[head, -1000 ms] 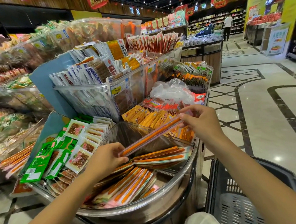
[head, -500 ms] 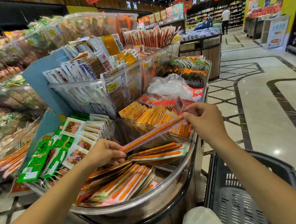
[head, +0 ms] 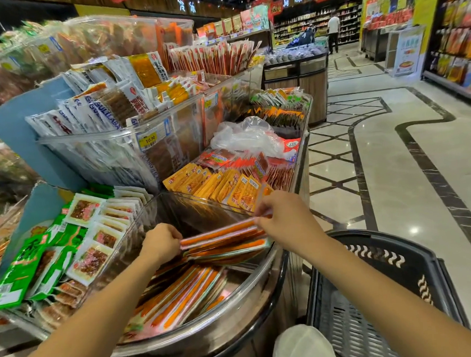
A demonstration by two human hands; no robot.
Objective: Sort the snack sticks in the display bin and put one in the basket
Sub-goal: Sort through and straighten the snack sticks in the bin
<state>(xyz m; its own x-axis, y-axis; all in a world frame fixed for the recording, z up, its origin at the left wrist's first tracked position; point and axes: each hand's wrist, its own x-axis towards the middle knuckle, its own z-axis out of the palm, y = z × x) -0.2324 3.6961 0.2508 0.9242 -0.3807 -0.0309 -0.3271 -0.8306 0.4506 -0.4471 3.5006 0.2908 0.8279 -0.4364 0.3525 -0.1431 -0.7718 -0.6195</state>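
Note:
A long orange snack stick (head: 218,232) in clear wrap lies level just above a small stack of sticks (head: 227,251) at the back of the clear curved display bin (head: 237,313). My left hand (head: 161,242) pinches its left end and my right hand (head: 283,219) pinches its right end. More orange sticks (head: 181,300) lie loose in the front of the bin. The dark plastic basket (head: 415,253) stands on the floor to the right of the bin, below my right forearm.
Green and white snack packs (head: 75,243) fill the bin to the left. Yellow packs (head: 223,184) and a crumpled plastic bag (head: 248,137) lie behind. Taller clear bins (head: 122,146) rise at the back. Tiled aisle floor (head: 393,168) lies to the right; a person (head: 333,33) stands far off.
Both hands have lowered the stick from a slant to nearly level, down onto the stack at the back of the bin. The camera has tilted and moved slightly.

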